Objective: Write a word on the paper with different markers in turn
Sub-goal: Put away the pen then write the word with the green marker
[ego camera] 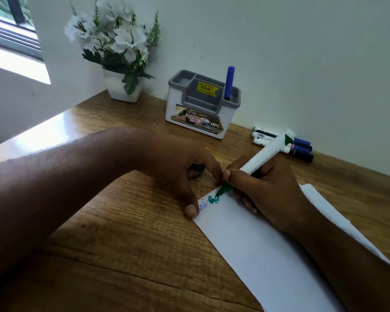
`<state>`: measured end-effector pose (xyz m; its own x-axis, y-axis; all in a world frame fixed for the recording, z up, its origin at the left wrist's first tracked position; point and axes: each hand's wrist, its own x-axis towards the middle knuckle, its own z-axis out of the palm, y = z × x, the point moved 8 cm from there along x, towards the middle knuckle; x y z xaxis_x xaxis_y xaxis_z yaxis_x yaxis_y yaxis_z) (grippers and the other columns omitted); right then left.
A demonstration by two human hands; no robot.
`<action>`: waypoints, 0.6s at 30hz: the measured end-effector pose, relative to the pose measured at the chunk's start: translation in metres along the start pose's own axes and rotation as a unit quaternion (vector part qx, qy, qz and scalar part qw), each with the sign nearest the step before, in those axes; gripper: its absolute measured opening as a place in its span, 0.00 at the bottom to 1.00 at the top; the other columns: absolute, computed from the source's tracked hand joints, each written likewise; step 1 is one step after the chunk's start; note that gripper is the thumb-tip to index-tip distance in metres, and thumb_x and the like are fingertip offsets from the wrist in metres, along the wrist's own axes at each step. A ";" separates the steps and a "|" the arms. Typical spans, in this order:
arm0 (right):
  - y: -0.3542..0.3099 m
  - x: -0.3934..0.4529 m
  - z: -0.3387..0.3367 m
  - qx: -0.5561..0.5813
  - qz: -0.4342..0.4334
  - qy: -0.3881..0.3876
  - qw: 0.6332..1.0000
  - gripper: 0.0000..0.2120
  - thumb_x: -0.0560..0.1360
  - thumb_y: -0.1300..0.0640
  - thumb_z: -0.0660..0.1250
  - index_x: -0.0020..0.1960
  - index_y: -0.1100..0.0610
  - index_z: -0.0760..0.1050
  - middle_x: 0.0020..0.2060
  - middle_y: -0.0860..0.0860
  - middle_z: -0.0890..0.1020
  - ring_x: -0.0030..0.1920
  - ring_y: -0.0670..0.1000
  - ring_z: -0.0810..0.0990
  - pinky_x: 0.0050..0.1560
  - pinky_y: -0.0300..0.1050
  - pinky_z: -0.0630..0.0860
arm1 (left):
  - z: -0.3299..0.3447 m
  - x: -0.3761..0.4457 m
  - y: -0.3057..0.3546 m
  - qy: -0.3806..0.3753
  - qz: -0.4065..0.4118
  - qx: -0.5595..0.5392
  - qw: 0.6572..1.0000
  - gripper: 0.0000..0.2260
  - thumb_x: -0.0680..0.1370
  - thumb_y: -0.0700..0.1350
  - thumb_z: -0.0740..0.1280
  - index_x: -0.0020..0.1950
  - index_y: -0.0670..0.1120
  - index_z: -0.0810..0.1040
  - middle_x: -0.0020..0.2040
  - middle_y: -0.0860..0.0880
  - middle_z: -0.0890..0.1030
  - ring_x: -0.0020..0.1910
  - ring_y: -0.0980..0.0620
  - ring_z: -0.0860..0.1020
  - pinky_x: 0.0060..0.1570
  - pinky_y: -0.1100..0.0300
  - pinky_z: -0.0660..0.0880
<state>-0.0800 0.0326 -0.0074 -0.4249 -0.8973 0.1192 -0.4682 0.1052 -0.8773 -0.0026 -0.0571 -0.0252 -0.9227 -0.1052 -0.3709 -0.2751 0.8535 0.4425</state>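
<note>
Green marker (266, 154) gripped in closed right hand (270, 188), long axis slanting up and away to the right, tip down on the paper's (257, 244) far corner — right at the green letters (214, 199). Left hand (178, 174) curled, thumb pinning that corner's edge, something green — likely the cap — tucked under its fingers. Spare markers (286, 145) lying on the tabletop (122, 244) beyond the right hand, nearer it than the left.

Two bare forearms, sleeveless to the frame edge, left hand (178, 167), right hand (263, 188).

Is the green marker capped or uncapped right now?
Uncapped: the green marker in the right hand shows its bare tip touching the paper.
</note>
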 end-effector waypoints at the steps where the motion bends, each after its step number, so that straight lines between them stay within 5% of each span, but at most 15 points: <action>1: 0.000 0.000 0.000 0.000 -0.001 0.001 1.000 0.06 0.73 0.61 0.70 0.37 0.59 0.81 0.21 0.49 0.79 0.19 0.43 0.73 0.21 0.34 0.68 | 0.000 0.000 0.000 0.002 0.000 -0.006 1.000 0.34 0.61 0.58 0.77 0.64 0.69 0.67 0.52 0.69 0.72 0.50 0.65 0.71 0.44 0.69 0.68; 3: 0.001 0.001 0.000 0.004 0.002 0.002 1.000 0.05 0.73 0.63 0.70 0.39 0.63 0.81 0.21 0.45 0.79 0.20 0.41 0.75 0.23 0.29 0.68 | -0.001 0.001 -0.001 0.005 0.001 -0.012 1.000 0.36 0.61 0.57 0.78 0.65 0.68 0.67 0.59 0.64 0.72 0.56 0.61 0.70 0.49 0.66 0.69; 14: 0.004 0.002 -0.004 0.020 0.018 0.041 0.999 0.06 0.73 0.62 0.70 0.39 0.65 0.81 0.20 0.44 0.78 0.20 0.40 0.75 0.22 0.27 0.67 | 0.000 0.001 -0.002 0.000 -0.001 -0.010 1.000 0.38 0.60 0.58 0.78 0.66 0.70 0.64 0.61 0.63 0.71 0.55 0.61 0.69 0.54 0.63 0.70; 18: 0.005 0.002 -0.007 0.007 0.015 0.054 0.998 0.08 0.74 0.64 0.69 0.37 0.64 0.80 0.19 0.42 0.78 0.21 0.38 0.76 0.23 0.27 0.67 | 0.001 0.001 0.000 -0.009 0.002 -0.017 1.000 0.38 0.61 0.57 0.77 0.67 0.70 0.63 0.49 0.69 0.68 0.47 0.66 0.68 0.44 0.69 0.67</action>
<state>-0.0886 0.0343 -0.0084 -0.5205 -0.8422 0.1410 -0.4436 0.1256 -0.8874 -0.0038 -0.0566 -0.0263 -0.9189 -0.0927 -0.3833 -0.2812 0.8355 0.4720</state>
